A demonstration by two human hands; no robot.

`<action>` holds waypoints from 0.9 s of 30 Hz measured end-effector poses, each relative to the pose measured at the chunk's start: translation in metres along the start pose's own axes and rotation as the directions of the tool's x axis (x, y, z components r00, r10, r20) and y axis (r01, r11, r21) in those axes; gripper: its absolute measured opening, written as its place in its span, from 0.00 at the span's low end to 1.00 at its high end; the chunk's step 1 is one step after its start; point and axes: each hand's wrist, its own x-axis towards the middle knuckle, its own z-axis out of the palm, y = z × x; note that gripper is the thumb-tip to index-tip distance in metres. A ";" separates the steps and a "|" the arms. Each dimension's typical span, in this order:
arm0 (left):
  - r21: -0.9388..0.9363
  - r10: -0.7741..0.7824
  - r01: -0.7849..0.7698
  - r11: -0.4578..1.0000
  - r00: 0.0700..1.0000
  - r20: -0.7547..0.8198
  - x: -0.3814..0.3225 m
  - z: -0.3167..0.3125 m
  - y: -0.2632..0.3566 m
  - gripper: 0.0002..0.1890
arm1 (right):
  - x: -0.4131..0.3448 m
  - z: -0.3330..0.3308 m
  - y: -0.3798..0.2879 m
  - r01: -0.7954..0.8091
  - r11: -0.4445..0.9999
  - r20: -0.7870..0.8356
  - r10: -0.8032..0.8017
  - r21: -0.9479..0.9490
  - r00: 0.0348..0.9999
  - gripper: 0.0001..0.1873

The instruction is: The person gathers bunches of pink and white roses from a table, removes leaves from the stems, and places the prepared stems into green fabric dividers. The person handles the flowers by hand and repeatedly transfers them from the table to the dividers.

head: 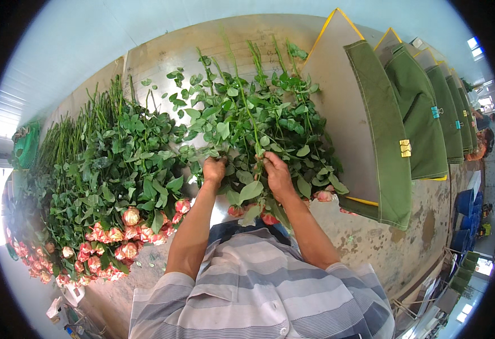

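Observation:
My right hand (279, 174) pinches a leafy rose stem (251, 120) between thumb and fingers. The stem's cut end points away from me, and broad leaves (251, 191) hang below the grip. My left hand (214, 170) is curled at the left side of the same foliage, its fingertips partly hidden by leaves, so I cannot tell what it holds. Under and beyond both hands, loose rose stems (298, 112) lie spread on a metal tabletop (158, 53). A few pink-red rose heads (269, 218) show near my body, partly covered by leaves.
On the left lies a large heap of roses (116, 148), with pink and cream blooms (131, 216) along its near edge. Upright panels with green cloth (383, 127) and binder clips (405, 148) stand at right. Beyond are blue buckets (463, 201) and another person (484, 144).

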 end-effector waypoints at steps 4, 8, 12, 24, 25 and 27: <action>-0.270 0.004 0.023 0.963 0.995 0.099 -0.022 -0.019 0.046 0.12 | -0.021 -0.033 -0.055 0.043 0.998 0.040 -0.045 0.040 0.998 0.13; -0.486 0.103 0.010 0.874 0.973 0.205 -0.059 -0.020 0.114 0.15 | -0.066 -0.073 -0.135 -0.023 0.996 -0.090 0.031 0.084 0.995 0.12; -0.397 0.142 -0.002 0.918 0.935 0.325 -0.070 0.063 0.158 0.14 | -0.110 -0.114 -0.179 0.043 0.959 -0.303 -0.130 -0.280 0.944 0.13; 0.414 0.374 -0.586 0.697 0.789 0.488 -0.035 0.240 0.118 0.17 | -0.097 -0.124 -0.137 0.040 0.999 -0.190 -0.033 0.032 0.981 0.14; 0.467 0.226 -0.474 0.746 0.841 0.492 -0.037 0.233 0.132 0.17 | -0.088 -0.124 -0.127 0.065 0.998 -0.132 -0.063 0.011 0.989 0.13; 0.264 0.428 -0.577 0.773 0.782 0.453 -0.046 0.195 0.146 0.15 | -0.069 -0.104 -0.121 0.054 0.994 -0.160 -0.038 0.096 0.986 0.13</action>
